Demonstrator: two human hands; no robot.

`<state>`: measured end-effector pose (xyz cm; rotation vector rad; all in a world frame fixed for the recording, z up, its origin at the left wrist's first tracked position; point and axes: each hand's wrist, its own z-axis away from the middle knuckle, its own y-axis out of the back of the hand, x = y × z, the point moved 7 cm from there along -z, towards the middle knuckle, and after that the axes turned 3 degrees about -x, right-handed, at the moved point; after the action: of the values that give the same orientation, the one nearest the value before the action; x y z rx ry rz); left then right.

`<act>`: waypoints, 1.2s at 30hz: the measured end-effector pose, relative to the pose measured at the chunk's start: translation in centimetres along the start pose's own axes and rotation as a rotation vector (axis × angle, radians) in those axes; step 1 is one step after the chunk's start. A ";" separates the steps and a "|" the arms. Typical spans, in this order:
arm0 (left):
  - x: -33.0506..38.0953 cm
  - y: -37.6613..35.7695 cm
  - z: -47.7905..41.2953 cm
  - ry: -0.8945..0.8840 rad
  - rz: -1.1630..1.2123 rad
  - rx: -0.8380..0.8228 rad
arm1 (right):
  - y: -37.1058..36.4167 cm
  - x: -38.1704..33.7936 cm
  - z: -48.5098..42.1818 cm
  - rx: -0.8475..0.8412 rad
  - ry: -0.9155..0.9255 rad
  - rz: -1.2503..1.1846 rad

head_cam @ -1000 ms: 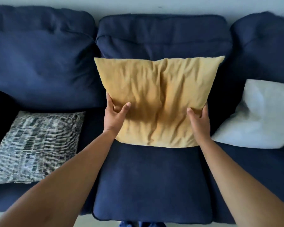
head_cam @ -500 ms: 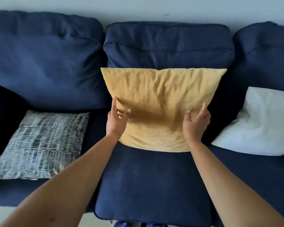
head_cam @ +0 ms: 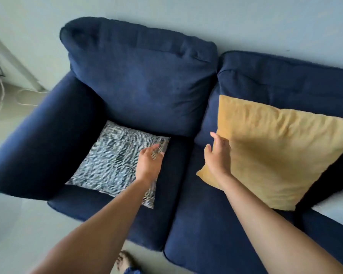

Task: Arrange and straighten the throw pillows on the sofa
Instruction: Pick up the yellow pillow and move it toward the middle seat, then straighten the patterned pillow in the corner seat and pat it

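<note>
A yellow pillow (head_cam: 281, 155) leans upright against the middle back cushion of the dark blue sofa (head_cam: 143, 82). A grey-and-white patterned pillow (head_cam: 111, 165) lies flat on the left seat, beside the armrest. My left hand (head_cam: 150, 162) hovers open over the patterned pillow's right edge, fingers spread. My right hand (head_cam: 218, 155) is open in front of the yellow pillow's left edge, holding nothing. A white pillow (head_cam: 337, 208) shows only as a corner at the right edge of the view.
The sofa's wide left armrest (head_cam: 34, 147) bounds the left seat. A pale floor (head_cam: 12, 224) runs along the front, with a cable (head_cam: 2, 95) trailing at the far left near the wall. My bare foot (head_cam: 124, 262) stands at the sofa's front edge.
Both hands have let go of the yellow pillow, which stays leaning on the back cushion. My view has swung left, and my left hand has reached over the patterned pillow.
</note>
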<state>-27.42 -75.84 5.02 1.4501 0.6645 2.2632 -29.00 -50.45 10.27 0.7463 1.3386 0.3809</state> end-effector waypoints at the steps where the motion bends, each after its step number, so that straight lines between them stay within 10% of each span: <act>1: -2.0 2.0 -0.1 0.019 -0.020 -0.006 | -2.5 -1.4 0.6 -0.040 -0.022 -0.014; 13: -17.9 18.6 -3.0 0.247 -0.161 -0.037 | -22.1 -8.7 5.9 -0.414 -0.206 0.071; 36: -25.1 14.0 -20.9 0.432 0.049 -0.203 | -35.0 2.1 -2.6 -0.376 -0.680 -0.073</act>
<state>-37.18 -104.81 -13.03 0.8994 0.5007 2.6215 -36.79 -73.47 -15.19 0.4456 0.6246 0.2717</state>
